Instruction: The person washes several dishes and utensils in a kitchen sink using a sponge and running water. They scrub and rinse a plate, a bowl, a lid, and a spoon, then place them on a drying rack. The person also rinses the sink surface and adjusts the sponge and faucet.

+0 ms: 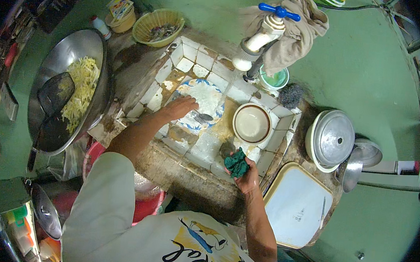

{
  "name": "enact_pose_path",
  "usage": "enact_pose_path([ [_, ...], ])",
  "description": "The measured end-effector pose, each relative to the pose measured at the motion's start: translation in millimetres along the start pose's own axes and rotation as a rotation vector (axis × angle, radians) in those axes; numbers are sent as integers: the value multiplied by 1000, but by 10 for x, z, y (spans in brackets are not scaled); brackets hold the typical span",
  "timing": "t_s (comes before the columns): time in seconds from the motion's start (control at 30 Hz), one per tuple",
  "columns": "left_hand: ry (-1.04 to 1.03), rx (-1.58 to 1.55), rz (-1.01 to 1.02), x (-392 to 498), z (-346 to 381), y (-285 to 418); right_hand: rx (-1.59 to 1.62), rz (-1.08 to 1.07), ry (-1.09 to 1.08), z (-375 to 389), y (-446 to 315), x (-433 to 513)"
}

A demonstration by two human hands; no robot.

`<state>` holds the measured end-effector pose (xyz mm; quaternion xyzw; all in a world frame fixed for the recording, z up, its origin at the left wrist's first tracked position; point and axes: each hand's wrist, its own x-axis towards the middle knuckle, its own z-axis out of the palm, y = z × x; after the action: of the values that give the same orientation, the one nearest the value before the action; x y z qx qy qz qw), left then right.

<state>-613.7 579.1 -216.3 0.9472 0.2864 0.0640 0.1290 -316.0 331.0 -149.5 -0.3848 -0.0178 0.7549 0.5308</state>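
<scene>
In the tiled sink (281,146), a plate with a blue patterned rim (209,93) lies on the left, with metal cutlery (203,117) on it. My left hand (181,108) is over the plate's near left edge, fingers at the cutlery handles; whether they grip is not clear. My right hand (246,175) holds a green scouring pad (237,163) above the sink's near right part. A cream bowl with a brown rim (252,124) stands in the sink beyond that hand. What seems a clear glass (227,148) is partly hidden beside the pad.
A white tap with a blue handle (263,38) rises behind the sink, a cloth (297,30) behind it. A large wok (96,102) of shredded food is on the left. On the right are a lidded pot (333,138) and a white tray (293,202) bearing a knife (323,212).
</scene>
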Motion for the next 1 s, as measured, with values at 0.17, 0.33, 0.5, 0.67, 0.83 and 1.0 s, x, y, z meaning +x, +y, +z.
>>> enact_pose_path([
  [0.17,5,103,-10,-49,18,74,19,27,30,34,117,-85],
  [0.33,-50,97,-70,-267,60,128,1,44,61,97,128,-87],
  [0.5,109,-162,-251,-268,166,177,31,-21,-79,170,187,-12],
  [0.67,296,-678,-378,-166,-32,684,-28,-76,26,487,-115,139],
  [0.83,111,-1398,-466,-63,-559,1480,-340,-669,194,1034,-715,388],
  [1.0,76,-1365,-306,260,-919,1908,-1074,-955,114,1329,-685,485],
])
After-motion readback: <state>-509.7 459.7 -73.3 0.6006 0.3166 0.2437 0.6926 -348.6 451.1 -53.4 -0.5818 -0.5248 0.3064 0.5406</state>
